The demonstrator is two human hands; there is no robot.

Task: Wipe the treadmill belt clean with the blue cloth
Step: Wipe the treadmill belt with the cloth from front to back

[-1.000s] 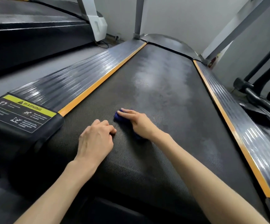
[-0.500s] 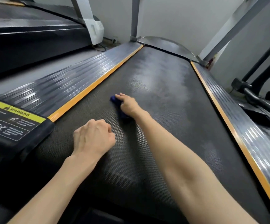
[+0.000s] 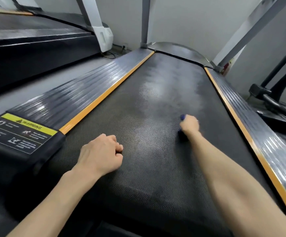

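The black textured treadmill belt (image 3: pixel 152 103) runs away from me between two orange-edged side rails. My right hand (image 3: pixel 190 124) presses the blue cloth (image 3: pixel 182 117) onto the belt, right of its centre; only small bits of the cloth show at the fingertips and under the wrist, and the hand is blurred. My left hand (image 3: pixel 103 154) rests as a closed fist on the near left part of the belt, holding nothing. A pale hazy patch lies on the belt beyond the right hand.
A ribbed left side rail (image 3: pixel 74 98) ends in a black cap with a yellow warning label (image 3: pixel 27 124). The right rail (image 3: pixel 267 134) borders the belt. Grey uprights (image 3: pixel 144 21) rise at the far end. Another treadmill (image 3: pixel 27 40) stands left, black equipment (image 3: pixel 272 103) right.
My right hand has swept the cloth across the belt from left of centre to right of centre. The left fist has stayed in place.
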